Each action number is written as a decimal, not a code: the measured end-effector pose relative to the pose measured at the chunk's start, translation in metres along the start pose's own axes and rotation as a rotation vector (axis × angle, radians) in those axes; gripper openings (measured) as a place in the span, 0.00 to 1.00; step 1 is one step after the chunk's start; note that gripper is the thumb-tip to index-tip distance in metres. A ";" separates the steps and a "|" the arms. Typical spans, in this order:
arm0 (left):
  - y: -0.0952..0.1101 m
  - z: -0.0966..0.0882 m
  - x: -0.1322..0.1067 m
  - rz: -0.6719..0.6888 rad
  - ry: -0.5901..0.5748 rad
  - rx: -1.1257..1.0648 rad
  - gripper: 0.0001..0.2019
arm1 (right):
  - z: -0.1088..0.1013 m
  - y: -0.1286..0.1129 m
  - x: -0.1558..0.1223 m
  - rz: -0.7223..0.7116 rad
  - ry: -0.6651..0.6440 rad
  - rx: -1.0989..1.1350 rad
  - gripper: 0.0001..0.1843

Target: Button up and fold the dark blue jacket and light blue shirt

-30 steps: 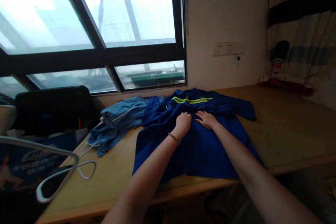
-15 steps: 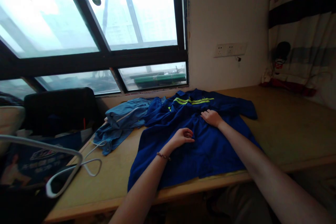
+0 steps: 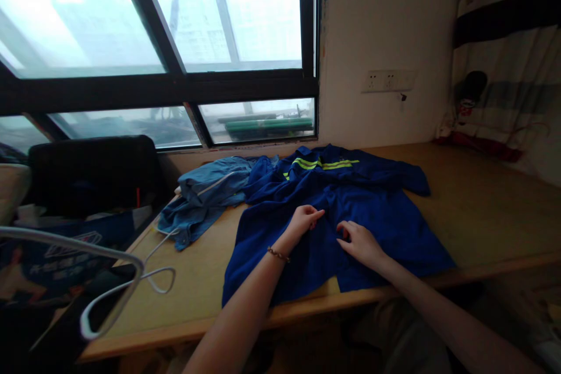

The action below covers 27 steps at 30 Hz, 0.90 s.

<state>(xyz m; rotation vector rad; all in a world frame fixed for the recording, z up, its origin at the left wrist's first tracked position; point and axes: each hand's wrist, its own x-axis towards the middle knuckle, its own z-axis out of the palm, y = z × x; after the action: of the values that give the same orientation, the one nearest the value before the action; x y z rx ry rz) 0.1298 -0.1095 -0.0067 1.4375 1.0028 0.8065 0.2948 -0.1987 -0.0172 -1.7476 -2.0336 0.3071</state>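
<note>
White, bent tubing [image 3: 65, 239] cuts across our view at the left, its far end out of frame. Behind it we make out a bulky black shape [image 3: 94, 169], too dark to identify, and a dark blue printed bag [image 3: 70, 269] whose lettering we cannot read. Next comes a crumpled light blue garment [image 3: 210, 184] on the yellowish, wood-edged table [image 3: 184, 280], its right end tucked against a dark blue cloth jacket with yellow-green stripes [image 3: 385, 222]. That jacket lies spread across the table's middle, its near left part covered by our left forearm. Our left hand [image 3: 304, 221], wearing a brown beaded bracelet [image 3: 279, 253], is over the jacket's front with thumb and fingers drawn together; we cannot tell whether cloth is pinched there. Just beside it, our right hand [image 3: 362, 242] curls loosely, thumb and forefinger apart with nothing seen between them, the other fingertips hidden. Farther right, a white socket panel [image 3: 388, 80] sits on the wall, and a striped curtain [image 3: 508, 64] runs off the edge in shadow.
</note>
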 end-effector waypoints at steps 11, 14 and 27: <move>-0.005 0.000 -0.005 -0.144 -0.141 -0.094 0.14 | 0.011 -0.024 0.004 0.152 0.064 -0.287 0.13; -0.013 0.003 -0.001 -0.156 -0.153 -0.097 0.12 | 0.003 -0.012 0.009 0.190 -0.032 -0.080 0.06; -0.031 0.003 0.034 0.109 -0.003 -0.028 0.03 | -0.022 0.032 0.058 0.620 -0.304 1.377 0.03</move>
<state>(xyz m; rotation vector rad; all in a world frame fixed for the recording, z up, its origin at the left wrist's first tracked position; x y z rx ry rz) 0.1423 -0.0800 -0.0405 1.4787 0.9138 0.8941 0.3269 -0.1393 -0.0011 -1.2733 -0.7820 1.7194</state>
